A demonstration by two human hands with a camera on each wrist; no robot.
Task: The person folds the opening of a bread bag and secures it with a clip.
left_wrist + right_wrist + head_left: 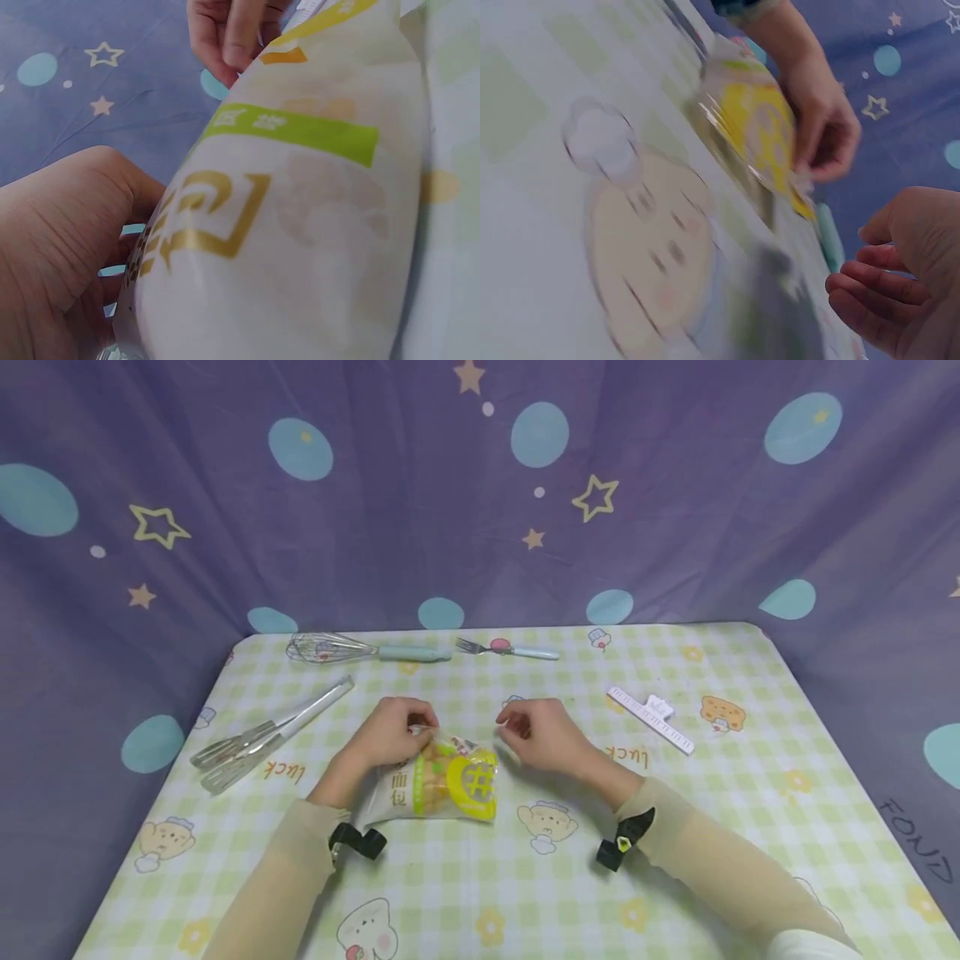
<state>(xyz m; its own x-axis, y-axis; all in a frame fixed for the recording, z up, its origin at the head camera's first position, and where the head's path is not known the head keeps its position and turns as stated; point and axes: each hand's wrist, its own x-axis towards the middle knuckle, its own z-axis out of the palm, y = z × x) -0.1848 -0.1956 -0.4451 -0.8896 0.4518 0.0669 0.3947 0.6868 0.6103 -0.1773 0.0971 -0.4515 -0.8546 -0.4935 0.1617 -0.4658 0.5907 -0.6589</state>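
Note:
A bread bag [453, 785], clear and white with yellow and green print, sits on the table in front of me. My left hand [393, 732] pinches its top edge between thumb and fingers. In the left wrist view the bag [300, 202] fills the middle, with the left hand [67, 240] beside it. To the right of the bag, and apart from it, my right hand [551, 737] hovers with loosely bent fingers. The right wrist view shows this right hand [907, 274] with its thumb away from the fingers and nothing visible between them.
Metal tongs [273, 735] lie at the left. At the back are a whisk [412, 653] with a pale green handle and a fork [532, 652]. A white sealing clip [651, 720] lies at the right. A checked cloth [487, 877] covers the table; a purple curtain [420, 527] hangs behind.

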